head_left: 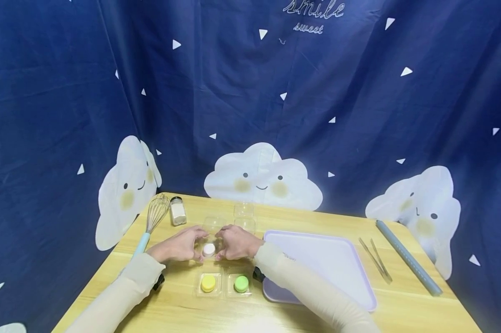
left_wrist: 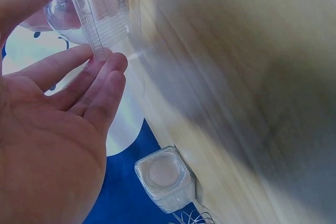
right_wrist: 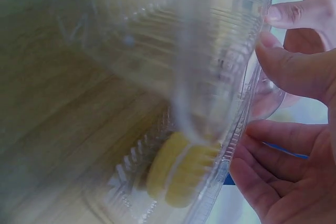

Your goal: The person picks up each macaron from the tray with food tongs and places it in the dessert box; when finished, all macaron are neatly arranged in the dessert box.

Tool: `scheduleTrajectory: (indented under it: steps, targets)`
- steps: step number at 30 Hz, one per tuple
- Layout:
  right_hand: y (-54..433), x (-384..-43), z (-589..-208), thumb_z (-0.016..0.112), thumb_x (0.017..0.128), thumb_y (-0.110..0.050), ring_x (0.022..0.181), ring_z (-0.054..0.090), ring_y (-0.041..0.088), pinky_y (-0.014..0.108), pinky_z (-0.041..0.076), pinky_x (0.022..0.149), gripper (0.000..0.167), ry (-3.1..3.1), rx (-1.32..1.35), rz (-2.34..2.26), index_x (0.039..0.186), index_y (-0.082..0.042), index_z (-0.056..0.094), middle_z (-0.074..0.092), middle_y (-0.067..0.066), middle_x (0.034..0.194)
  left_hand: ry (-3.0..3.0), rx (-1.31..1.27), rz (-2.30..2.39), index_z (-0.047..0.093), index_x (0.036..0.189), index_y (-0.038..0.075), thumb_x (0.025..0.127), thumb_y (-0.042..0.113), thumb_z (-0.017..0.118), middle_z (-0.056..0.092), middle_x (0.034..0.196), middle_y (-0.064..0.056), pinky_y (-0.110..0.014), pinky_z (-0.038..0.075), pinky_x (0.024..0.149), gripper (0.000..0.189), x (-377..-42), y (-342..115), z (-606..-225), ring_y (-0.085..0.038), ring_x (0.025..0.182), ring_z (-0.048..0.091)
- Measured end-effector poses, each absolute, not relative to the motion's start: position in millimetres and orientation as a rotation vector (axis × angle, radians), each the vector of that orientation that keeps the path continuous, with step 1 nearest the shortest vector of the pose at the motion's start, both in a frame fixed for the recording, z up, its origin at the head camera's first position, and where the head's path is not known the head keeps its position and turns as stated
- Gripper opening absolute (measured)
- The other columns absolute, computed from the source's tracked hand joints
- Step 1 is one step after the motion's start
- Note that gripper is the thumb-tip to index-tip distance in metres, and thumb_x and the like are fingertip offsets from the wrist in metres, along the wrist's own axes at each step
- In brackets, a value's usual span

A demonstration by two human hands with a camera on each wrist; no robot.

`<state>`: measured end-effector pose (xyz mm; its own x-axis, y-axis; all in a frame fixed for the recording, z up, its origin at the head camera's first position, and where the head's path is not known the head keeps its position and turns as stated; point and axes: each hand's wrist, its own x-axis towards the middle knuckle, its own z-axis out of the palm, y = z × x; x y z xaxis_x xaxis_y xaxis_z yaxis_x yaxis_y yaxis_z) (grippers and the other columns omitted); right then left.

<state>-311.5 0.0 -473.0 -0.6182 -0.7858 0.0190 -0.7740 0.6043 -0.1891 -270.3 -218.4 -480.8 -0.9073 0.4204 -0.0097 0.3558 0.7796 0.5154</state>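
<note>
Left grip (head_left: 185, 245), right grip (head_left: 238, 242) hold one box (head_left: 210, 240); two macarons (head_left: 208, 283) near.

Between the fingers (left_wrist: 106, 93), a clear ridged box (left_wrist: 107, 22) seemingly encloses a round white piece (head_left: 209, 250).

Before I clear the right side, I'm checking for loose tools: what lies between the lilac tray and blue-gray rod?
In the head view, tweezers lie between the tray and rod.
</note>
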Motion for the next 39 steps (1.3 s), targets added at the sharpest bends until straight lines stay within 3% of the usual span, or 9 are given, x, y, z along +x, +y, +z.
scheduleTrajectory:
  steps: [10, 18, 25, 29, 39]
  targets:
    - [4.0, -313.2, -472.4, 0.084, 0.079, -0.045, 0.120, 0.066, 0.019, 0.028, 0.054, 0.105, 0.065, 2.759, -1.370, -0.276, 0.130, -0.009, 0.067, 0.070, 0.004, 0.130, 2.873, 0.630, 0.762, 0.057, 0.138, -0.005, 0.066, 0.020, 0.092, 0.058, 0.140, -0.021, -0.058, 0.045, 0.113, 0.084, -272.1, -216.3, -479.7, -0.041, 0.129, 0.056]
    - [6.7, -313.2, -469.9, 0.082, 0.082, -0.042, 0.130, 0.059, 0.024, 0.038, 0.052, 0.111, 0.068, 2.767, -1.282, -0.396, 0.138, -0.011, 0.058, 0.063, 0.007, 0.140, 2.889, 0.583, 0.794, 0.060, 0.135, -0.002, 0.070, 0.026, 0.091, 0.061, 0.137, -0.019, -0.057, 0.047, 0.111, 0.077, -271.9, -218.7, -468.5, -0.039, 0.127, 0.059]
    - [11.0, -317.3, -454.1, 0.081, 0.085, -0.035, 0.120, 0.065, 0.022, 0.034, 0.057, 0.102, 0.071, 2.752, -1.308, -0.626, 0.143, -0.010, 0.048, 0.066, 0.008, 0.132, 2.962, 0.653, 0.875, 0.057, 0.137, -0.001, 0.074, 0.031, 0.089, 0.065, 0.131, -0.019, -0.056, 0.052, 0.103, 0.078, -278.7, -223.2, -445.2, -0.037, 0.119, 0.061]
    - [13.6, -322.8, -442.5, 0.082, 0.085, -0.029, 0.120, 0.065, 0.024, 0.034, 0.057, 0.101, 0.074, 2.749, -1.351, -0.824, 0.145, -0.006, 0.046, 0.065, 0.012, 0.132, 3.019, 0.718, 0.972, 0.056, 0.139, -0.001, 0.074, 0.031, 0.088, 0.065, 0.132, -0.021, -0.059, 0.051, 0.105, 0.079, -285.2, -223.5, -428.7, -0.040, 0.121, 0.061]
    - [22.1, -341.9, -413.2, 0.082, 0.085, -0.017, 0.142, 0.050, 0.026, 0.036, 0.045, 0.118, 0.080, 2.726, -1.225, -1.342, 0.153, -0.008, 0.040, 0.049, 0.010, 0.156, 2.963, 0.751, 1.243, 0.043, 0.151, 0.004, 0.077, 0.029, 0.088, 0.051, 0.151, -0.020, -0.057, 0.038, 0.119, 0.090, -310.8, -213.7, -392.5, -0.041, 0.140, 0.048]
